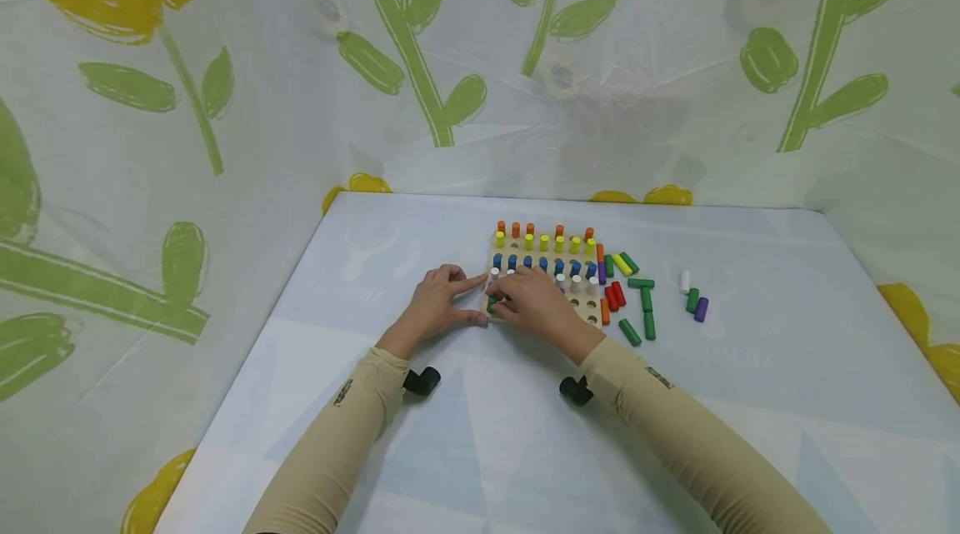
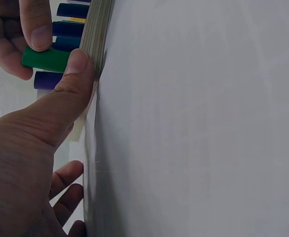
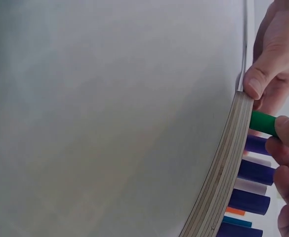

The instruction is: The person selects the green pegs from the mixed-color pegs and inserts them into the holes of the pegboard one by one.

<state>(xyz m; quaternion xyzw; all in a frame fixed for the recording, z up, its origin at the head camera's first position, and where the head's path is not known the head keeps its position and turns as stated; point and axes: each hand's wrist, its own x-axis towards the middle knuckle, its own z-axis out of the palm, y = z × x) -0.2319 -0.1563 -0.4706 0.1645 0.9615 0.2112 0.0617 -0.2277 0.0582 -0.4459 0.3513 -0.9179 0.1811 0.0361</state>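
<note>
A wooden peg board (image 1: 583, 311) carries rows of orange, yellow, blue and white pegs, with purple pegs (image 3: 255, 172) standing near its front edge. My right hand (image 1: 538, 301) pinches a green peg (image 2: 40, 59) upright at the board's front left corner. In the right wrist view the lower end of that green peg (image 3: 263, 122) is right at the board's top face. My left hand (image 1: 435, 305) touches the board's left side, index finger stretched along it and thumb at the near corner. Its other fingers are loosely bent, off the board. The right hand hides part of the front rows.
Right of the board lie loose pegs: several green pegs (image 1: 630, 332), red pegs (image 1: 618, 294), a yellow peg (image 1: 622, 265) and orange ones (image 1: 605, 311). Farther right are a white peg (image 1: 685, 281), a green one and a purple peg (image 1: 701, 309). A patterned cloth covers the table (image 1: 465, 451).
</note>
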